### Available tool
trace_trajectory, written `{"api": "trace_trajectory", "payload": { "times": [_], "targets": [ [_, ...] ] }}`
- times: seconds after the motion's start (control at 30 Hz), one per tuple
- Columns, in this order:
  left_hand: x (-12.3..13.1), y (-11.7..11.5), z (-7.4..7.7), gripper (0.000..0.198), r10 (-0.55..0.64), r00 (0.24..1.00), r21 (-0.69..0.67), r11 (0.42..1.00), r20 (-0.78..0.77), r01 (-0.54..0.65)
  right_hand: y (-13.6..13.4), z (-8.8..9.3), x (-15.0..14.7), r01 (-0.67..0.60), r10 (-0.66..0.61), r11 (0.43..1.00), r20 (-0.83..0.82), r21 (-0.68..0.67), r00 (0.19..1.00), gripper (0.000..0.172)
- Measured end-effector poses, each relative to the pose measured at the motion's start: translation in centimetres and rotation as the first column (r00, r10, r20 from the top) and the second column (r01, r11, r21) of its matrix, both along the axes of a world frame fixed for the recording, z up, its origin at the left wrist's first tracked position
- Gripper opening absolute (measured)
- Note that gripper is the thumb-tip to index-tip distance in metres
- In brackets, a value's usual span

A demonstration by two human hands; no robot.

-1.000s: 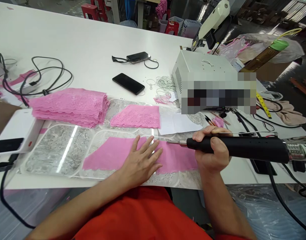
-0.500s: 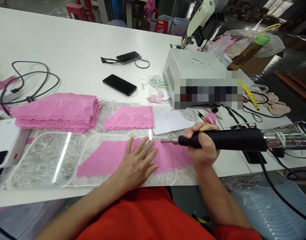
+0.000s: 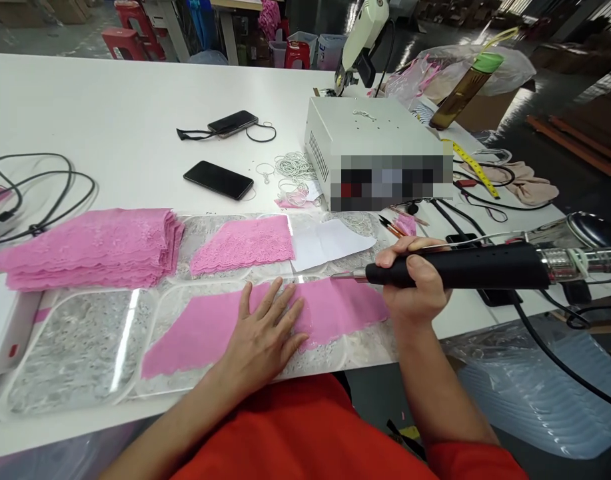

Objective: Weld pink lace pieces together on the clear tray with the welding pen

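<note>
Left hand: spread flat on the pink fabric, near the front edge of the table. Right hand: wrapped around the black corded tool.

A mat along the near edge of the tabletop, an equipment box behind it toward the right.
On the mat, a cloth strip lies nearest the body, the left hand's fingers resting on its middle; the right hand's fingers are around a handheld tool, its tip by the strip's far edge. Behind the strip, from left to right, lie a lace stack, a lace piece and, just beside that, a paper sheet. Farther back are a front phone and, behind it, a back phone, with a cord bundle between the front phone and the box. A cable lies behind the lace stack; a tape measure lies right of the box.
</note>
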State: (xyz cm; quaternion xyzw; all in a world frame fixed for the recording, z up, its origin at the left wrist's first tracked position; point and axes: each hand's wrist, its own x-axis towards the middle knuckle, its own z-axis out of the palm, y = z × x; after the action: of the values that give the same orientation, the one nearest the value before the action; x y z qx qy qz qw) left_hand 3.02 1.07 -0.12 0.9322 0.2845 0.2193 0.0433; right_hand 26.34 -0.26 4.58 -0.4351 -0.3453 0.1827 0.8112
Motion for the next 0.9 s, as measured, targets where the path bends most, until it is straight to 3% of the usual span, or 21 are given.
{"api": "trace_trajectory", "payload": {
  "times": [0.7,0.9],
  "targets": [
    [-0.2,0.1,-0.1,0.039,-0.001,1.000,-0.023,1.000,0.013,0.001,0.2,-0.1,-0.4,-0.054,0.054,0.998,0.017,0.011,0.998,0.010],
    [-0.2,0.3,0.0,0.037,-0.022,1.000,0.022,0.999,-0.013,0.022,-0.1,0.6,0.8,0.096,-0.095,0.995,-0.015,0.018,0.995,0.010]
  ]
}}
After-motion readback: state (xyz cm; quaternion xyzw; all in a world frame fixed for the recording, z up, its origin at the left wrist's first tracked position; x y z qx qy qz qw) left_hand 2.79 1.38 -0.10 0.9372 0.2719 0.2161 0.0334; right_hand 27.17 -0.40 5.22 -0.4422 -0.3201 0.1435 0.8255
